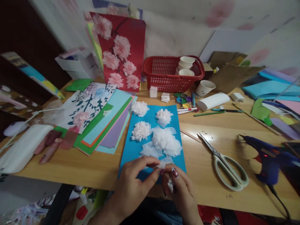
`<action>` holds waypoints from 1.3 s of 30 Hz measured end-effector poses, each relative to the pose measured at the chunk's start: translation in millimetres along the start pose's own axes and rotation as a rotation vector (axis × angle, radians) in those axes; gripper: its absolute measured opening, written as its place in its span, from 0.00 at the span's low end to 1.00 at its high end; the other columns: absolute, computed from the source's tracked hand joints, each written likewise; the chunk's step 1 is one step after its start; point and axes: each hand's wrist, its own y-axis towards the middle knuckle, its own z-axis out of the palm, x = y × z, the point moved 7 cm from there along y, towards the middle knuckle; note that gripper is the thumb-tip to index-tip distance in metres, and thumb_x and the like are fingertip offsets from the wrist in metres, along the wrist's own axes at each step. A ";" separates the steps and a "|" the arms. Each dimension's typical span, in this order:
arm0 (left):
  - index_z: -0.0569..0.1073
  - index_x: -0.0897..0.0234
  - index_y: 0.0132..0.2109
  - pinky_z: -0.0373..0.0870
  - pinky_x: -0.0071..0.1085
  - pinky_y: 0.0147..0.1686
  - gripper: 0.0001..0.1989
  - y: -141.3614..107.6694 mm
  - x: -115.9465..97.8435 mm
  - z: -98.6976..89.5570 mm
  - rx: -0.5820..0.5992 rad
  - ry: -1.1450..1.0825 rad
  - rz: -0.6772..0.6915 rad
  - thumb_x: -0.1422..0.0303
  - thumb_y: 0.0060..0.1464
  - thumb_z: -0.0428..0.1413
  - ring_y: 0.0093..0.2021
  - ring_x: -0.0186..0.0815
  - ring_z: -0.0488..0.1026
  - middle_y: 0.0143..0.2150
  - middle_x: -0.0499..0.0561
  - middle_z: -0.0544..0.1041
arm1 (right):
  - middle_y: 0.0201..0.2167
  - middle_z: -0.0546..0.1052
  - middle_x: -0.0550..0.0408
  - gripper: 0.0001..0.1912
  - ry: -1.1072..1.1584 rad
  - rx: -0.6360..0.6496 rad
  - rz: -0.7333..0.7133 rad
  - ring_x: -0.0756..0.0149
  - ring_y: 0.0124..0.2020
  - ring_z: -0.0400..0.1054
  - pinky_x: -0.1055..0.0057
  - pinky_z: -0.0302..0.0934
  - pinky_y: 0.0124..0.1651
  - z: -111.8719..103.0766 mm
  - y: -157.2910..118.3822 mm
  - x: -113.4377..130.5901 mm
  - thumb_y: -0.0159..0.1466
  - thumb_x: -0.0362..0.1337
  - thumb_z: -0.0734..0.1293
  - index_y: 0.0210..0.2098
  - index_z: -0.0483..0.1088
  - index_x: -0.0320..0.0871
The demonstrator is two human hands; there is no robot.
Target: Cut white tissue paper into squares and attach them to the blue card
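Over the near edge of a blue sheet [127, 147], my left hand [138, 178] pinches a small piece of white tissue paper [165, 161]. My right hand [179, 182] meets it there, its fingers closed on the same piece, with a bit of white tissue also showing between its curled fingers. Just beyond my hands, a loose pile of white tissue pieces [164, 140] covers the sheet's right side. Three ruffled white tissue flowers lie on the sheet: one at the back left [140, 108], one at the back right [164, 117], one at the middle left [141, 131].
Scissors [219, 159] and a blue glue gun [264, 156] with a red light lie to the right. Behind stand a red basket [173, 79] with paper cups and a red board [138, 40] with pink flowers. Coloured sheets [117, 128] are stacked left. A person's fingers [50, 147] rest farther left.
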 end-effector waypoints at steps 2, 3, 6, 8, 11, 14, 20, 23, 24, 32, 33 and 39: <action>0.77 0.59 0.37 0.78 0.27 0.37 0.02 1.6 -3.6 -1.7 -0.005 0.030 0.032 0.70 0.57 0.59 0.34 0.34 0.80 0.33 0.47 0.83 | 0.14 0.66 0.61 0.20 -0.004 0.012 -0.035 0.70 0.15 0.56 0.73 0.52 0.21 1.1 -1.1 3.0 0.67 0.52 0.63 0.33 0.75 0.44; 0.77 0.59 0.37 0.77 0.26 0.37 0.02 2.5 -5.1 -1.7 -0.002 0.034 0.047 0.71 0.57 0.59 0.33 0.33 0.80 0.33 0.46 0.83 | 0.14 0.66 0.61 0.19 -0.011 0.022 -0.047 0.70 0.15 0.56 0.73 0.52 0.22 1.7 -1.3 4.1 0.67 0.52 0.63 0.33 0.75 0.44; 0.77 0.59 0.37 0.76 0.25 0.36 0.04 4.0 -7.1 0.4 0.021 0.038 0.077 0.73 0.57 0.59 0.33 0.32 0.80 0.33 0.45 0.83 | 0.16 0.64 0.62 0.19 -0.034 0.043 -0.060 0.72 0.16 0.54 0.74 0.51 0.21 3.2 -0.2 7.1 0.67 0.51 0.64 0.30 0.74 0.43; 0.77 0.58 0.39 0.76 0.26 0.38 0.06 3.7 -7.6 2.9 0.046 0.043 0.091 0.75 0.57 0.58 0.35 0.32 0.80 0.34 0.45 0.83 | 0.16 0.62 0.63 0.19 -0.040 0.038 -0.068 0.73 0.16 0.52 0.75 0.48 0.20 4.3 1.5 10.2 0.65 0.52 0.65 0.29 0.73 0.43; 0.76 0.58 0.40 0.75 0.27 0.41 0.08 2.9 -9.4 5.6 0.067 0.048 0.121 0.76 0.57 0.58 0.38 0.33 0.80 0.37 0.46 0.84 | 0.17 0.61 0.63 0.18 -0.048 -0.002 -0.069 0.73 0.17 0.52 0.76 0.48 0.20 4.1 3.8 12.8 0.64 0.51 0.68 0.27 0.71 0.43; 0.76 0.59 0.40 0.75 0.28 0.42 0.08 3.2 -12.2 5.4 0.046 0.049 0.151 0.77 0.57 0.58 0.39 0.32 0.80 0.36 0.46 0.84 | 0.18 0.65 0.61 0.16 -0.043 -0.035 -0.049 0.72 0.19 0.55 0.76 0.51 0.22 2.0 4.3 9.3 0.65 0.48 0.67 0.27 0.73 0.43; 0.77 0.61 0.42 0.75 0.33 0.47 0.10 4.4 -20.6 2.2 0.043 0.037 0.234 0.78 0.54 0.57 0.45 0.36 0.79 0.43 0.52 0.83 | 0.24 0.70 0.59 0.12 0.021 -0.052 -0.016 0.70 0.24 0.59 0.75 0.55 0.27 -2.3 2.2 -0.3 0.64 0.46 0.68 0.34 0.77 0.45; 0.78 0.62 0.40 0.76 0.32 0.44 0.09 5.9 -21.7 -0.6 0.037 0.024 0.228 0.78 0.56 0.56 0.42 0.36 0.79 0.40 0.52 0.82 | 0.21 0.67 0.61 0.13 0.023 -0.033 0.001 0.72 0.21 0.56 0.76 0.52 0.24 0.1 2.2 0.8 0.64 0.47 0.68 0.32 0.76 0.45; 0.79 0.62 0.40 0.77 0.32 0.42 0.09 6.1 -22.5 -1.4 0.033 0.022 0.237 0.78 0.56 0.56 0.41 0.35 0.79 0.39 0.52 0.82 | 0.20 0.66 0.61 0.14 0.009 -0.029 -0.005 0.72 0.21 0.56 0.76 0.52 0.24 1.0 2.4 2.8 0.64 0.47 0.68 0.30 0.75 0.44; 0.79 0.65 0.42 0.76 0.35 0.43 0.09 5.8 -28.7 -1.2 0.045 0.041 0.338 0.76 0.54 0.58 0.38 0.36 0.78 0.36 0.53 0.82 | 0.21 0.69 0.60 0.16 -0.106 -0.026 -0.094 0.69 0.25 0.60 0.76 0.57 0.29 3.5 3.6 18.8 0.65 0.47 0.67 0.25 0.72 0.45; 0.79 0.65 0.42 0.76 0.35 0.43 0.09 5.9 -28.8 -1.3 0.043 0.044 0.339 0.76 0.54 0.59 0.38 0.36 0.78 0.36 0.53 0.82 | 0.22 0.69 0.59 0.16 -0.111 -0.025 -0.098 0.69 0.25 0.61 0.76 0.57 0.29 3.7 3.4 19.3 0.65 0.47 0.67 0.25 0.71 0.45; 0.79 0.62 0.41 0.75 0.36 0.41 0.10 6.2 -27.2 -1.6 0.016 0.057 0.333 0.79 0.53 0.58 0.36 0.35 0.78 0.35 0.50 0.83 | 0.20 0.65 0.60 0.17 -0.129 -0.033 -0.065 0.68 0.23 0.57 0.75 0.54 0.26 4.2 3.2 17.2 0.64 0.48 0.67 0.25 0.70 0.44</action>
